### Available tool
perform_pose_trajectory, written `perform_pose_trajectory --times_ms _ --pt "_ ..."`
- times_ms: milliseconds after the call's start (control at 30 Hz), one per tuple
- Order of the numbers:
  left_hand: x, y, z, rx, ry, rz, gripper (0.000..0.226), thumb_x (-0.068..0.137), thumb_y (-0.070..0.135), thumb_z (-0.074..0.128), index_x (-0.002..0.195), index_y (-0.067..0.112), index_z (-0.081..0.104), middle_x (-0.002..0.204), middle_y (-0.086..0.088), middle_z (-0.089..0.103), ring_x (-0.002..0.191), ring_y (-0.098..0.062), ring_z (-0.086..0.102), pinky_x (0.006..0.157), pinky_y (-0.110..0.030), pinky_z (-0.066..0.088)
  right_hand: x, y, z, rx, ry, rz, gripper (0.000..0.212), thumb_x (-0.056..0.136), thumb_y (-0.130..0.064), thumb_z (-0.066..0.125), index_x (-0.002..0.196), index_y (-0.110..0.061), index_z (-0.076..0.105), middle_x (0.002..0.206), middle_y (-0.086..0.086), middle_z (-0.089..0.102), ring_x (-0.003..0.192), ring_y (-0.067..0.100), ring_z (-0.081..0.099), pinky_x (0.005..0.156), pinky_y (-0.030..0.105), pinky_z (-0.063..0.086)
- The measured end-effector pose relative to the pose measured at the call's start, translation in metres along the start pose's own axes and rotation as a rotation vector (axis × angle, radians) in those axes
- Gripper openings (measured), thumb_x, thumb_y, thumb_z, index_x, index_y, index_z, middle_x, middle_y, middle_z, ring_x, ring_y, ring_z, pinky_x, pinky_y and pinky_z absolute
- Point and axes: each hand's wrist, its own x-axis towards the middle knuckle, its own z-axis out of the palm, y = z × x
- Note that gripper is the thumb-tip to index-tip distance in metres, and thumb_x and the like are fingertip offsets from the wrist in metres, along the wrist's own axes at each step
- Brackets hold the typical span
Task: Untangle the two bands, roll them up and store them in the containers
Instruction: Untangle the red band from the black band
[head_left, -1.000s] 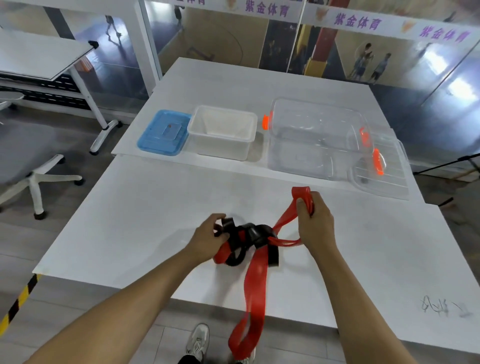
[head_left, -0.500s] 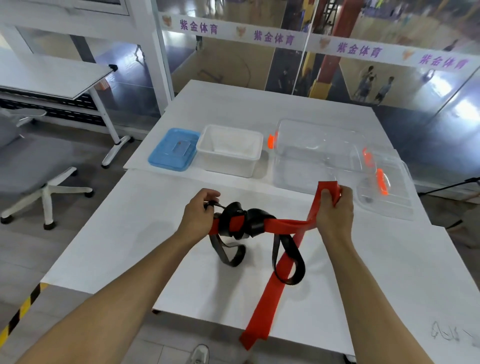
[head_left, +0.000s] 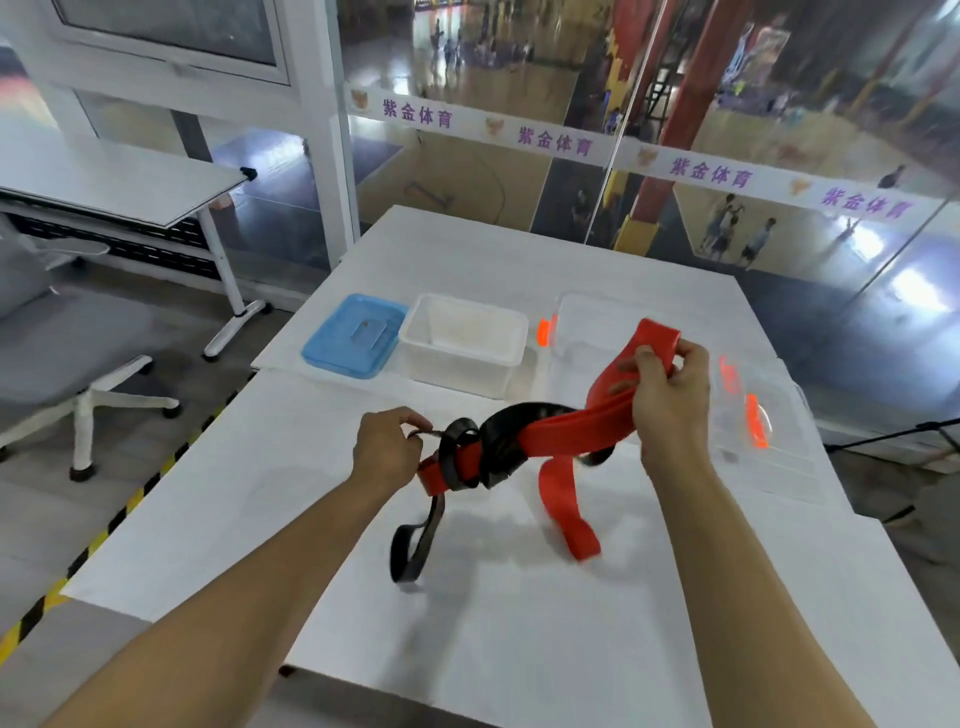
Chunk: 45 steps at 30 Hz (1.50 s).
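At frame centre, above the white bench, the left hand pinches the narrow black rubber band while the right hand clenches the wide red elastic band higher, probably to draw the knot open. The open white plastic tub and clear plastic box with orange latches wait empty behind, ready for the rolls.

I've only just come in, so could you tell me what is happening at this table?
A person is untangling two bands above the white table. The left hand pinches the black band beside the knot, while the right hand grips the red band and lifts its end. The bands are still wound together. The white tub and clear container behind sit open, with no band in either.
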Motion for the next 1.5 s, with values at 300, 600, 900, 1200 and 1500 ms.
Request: perform_pose_trajectory --times_ms 300,600,900,1200,1500 --pt "-0.035 0.006 0.03 -0.171 -0.57 -0.044 0.05 0.09 0.008 0.061 0.137 0.023 0.059 0.137 -0.004 0.057 0.108 -0.019 0.062 0.095 -0.029 0.052 -0.025 0.026 0.03 0.313 -0.097 0.35 0.021 0.104 -0.008 0.049 0.125 -0.01 0.047 0.087 0.015 0.066 0.051 0.019 0.063 0.054 0.034 0.053" --pt "-0.071 0.005 0.071 -0.396 -0.769 -0.124 0.034 0.087 0.041 0.076 0.116 0.025 0.069 0.098 0.006 0.077 0.085 -0.001 0.07 0.076 -0.02 0.048 -0.022 0.021 0.022 0.546 -0.024 0.501 0.009 0.105 -0.007 0.053 0.113 -0.009 0.049 0.079 0.017 0.06 0.058 0.026 0.056 0.045 0.028 0.052" --pt "-0.052 0.0 0.069 -0.585 -0.403 -0.273 0.014 0.09 0.021 0.057 0.095 0.007 0.058 0.091 -0.018 0.07 0.089 -0.038 0.073 0.092 -0.06 0.057 -0.001 0.04 -0.006 0.476 0.147 0.493 0.018 0.103 -0.009 0.057 0.12 -0.01 0.051 0.085 0.013 0.065 0.06 0.022 0.058 0.045 0.028 0.056" --pt "-0.012 -0.013 0.031 -0.632 0.019 -0.525 0.029 0.101 0.026 0.045 0.102 0.0 0.06 0.095 -0.018 0.062 0.083 -0.03 0.058 0.07 -0.034 0.046 0.024 0.09 -0.03 0.3 0.415 0.423 0.018 0.101 -0.01 0.049 0.117 -0.018 0.049 0.081 -0.001 0.059 0.065 0.008 0.056 0.057 0.023 0.044" --pt "0.012 -0.052 -0.022 -0.547 0.208 -0.476 0.022 0.101 0.018 0.046 0.09 0.003 0.058 0.08 -0.013 0.064 0.083 -0.027 0.057 0.074 -0.037 0.048 0.046 0.123 -0.085 0.25 0.627 0.356 0.015 0.1 -0.015 0.052 0.113 -0.018 0.048 0.106 0.006 0.062 0.067 0.006 0.059 0.068 0.021 0.05"
